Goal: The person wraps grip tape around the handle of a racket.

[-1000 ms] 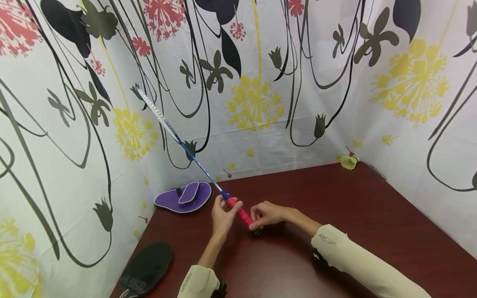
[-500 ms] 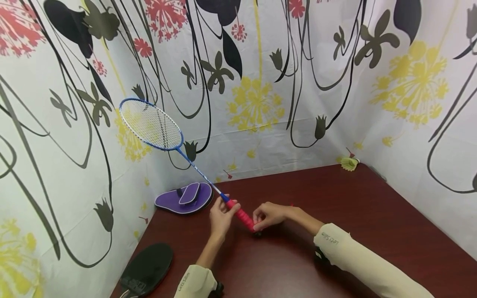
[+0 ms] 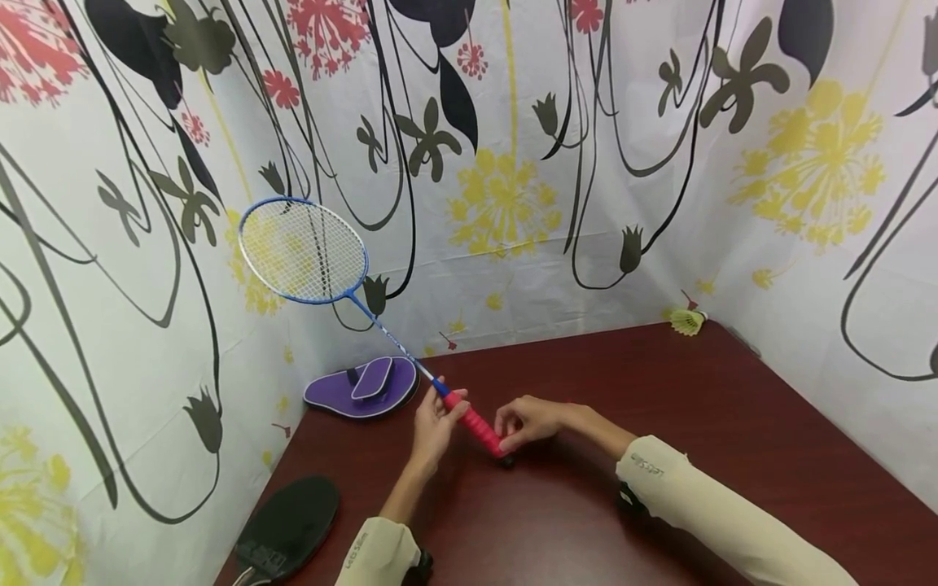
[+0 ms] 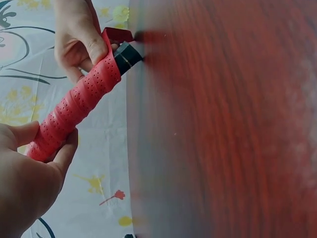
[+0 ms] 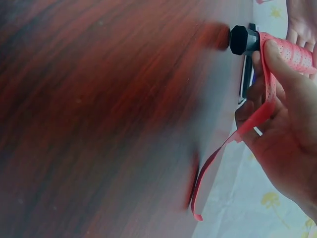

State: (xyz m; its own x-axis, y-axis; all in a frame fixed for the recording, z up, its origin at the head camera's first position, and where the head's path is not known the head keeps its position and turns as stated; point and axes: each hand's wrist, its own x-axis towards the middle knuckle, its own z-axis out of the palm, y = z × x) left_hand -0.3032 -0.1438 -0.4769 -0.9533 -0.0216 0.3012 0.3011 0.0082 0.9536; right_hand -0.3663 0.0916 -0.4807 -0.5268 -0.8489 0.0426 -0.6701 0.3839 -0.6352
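Note:
A blue and white badminton racket (image 3: 300,252) slants up to the left, its handle end low over the table. Perforated red grip tape (image 4: 81,101) is wound around most of the handle, while the black butt end (image 4: 128,57) shows bare. My left hand (image 3: 431,431) holds the handle near the shaft, thumb and fingers on the wrapped tape. At the butt end my right hand (image 3: 533,419) pinches the tape, its thumb pressing it against the handle. In the right wrist view, the loose tape tail (image 5: 256,119) crosses the palm and hangs beyond the fingers.
A purple paddle case (image 3: 366,389) lies at the table's back left. Nearer, a black table tennis paddle (image 3: 293,521) lies by the left edge. A yellow shuttlecock (image 3: 687,320) sits in the far right corner. Patterned cloth (image 3: 506,277) walls the dark red table (image 3: 608,382).
The racket has turned about its shaft: its head was edge-on a second ago and now shows its strings broadly. Both hands stay at the handle, with slight shifts.

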